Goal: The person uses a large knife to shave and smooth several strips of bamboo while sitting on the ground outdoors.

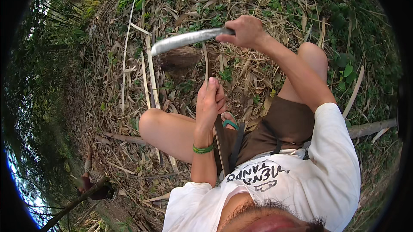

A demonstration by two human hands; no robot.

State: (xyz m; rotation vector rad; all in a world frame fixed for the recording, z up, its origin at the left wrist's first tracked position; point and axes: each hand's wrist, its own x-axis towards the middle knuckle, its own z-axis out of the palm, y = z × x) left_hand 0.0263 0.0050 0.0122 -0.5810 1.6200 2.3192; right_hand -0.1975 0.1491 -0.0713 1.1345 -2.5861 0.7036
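Near the lower left edge of the frame, what seems to be a seated person in dark red clothing (94, 185) shows dim and small. Nearer you, in the upper left, pale, long split strips (152, 72) lie on the leaf-strewn ground (103, 94). At upper centre, you have a machete with a curved silver blade and black handle (189, 40) lying crosswise in view, its tip pointing left above a short brown log (183, 57). Just below, your left hand (210, 100) is clenched around a thin brown wooden strip (222, 146), whose upper end reaches toward the log and whose lower end runs down to your lap. A green braided bracelet (203, 149) circles that wrist. Right of centre at the top, your right hand (246, 32) grasps the machete's handle, above your brown cloth shorts (284, 122).
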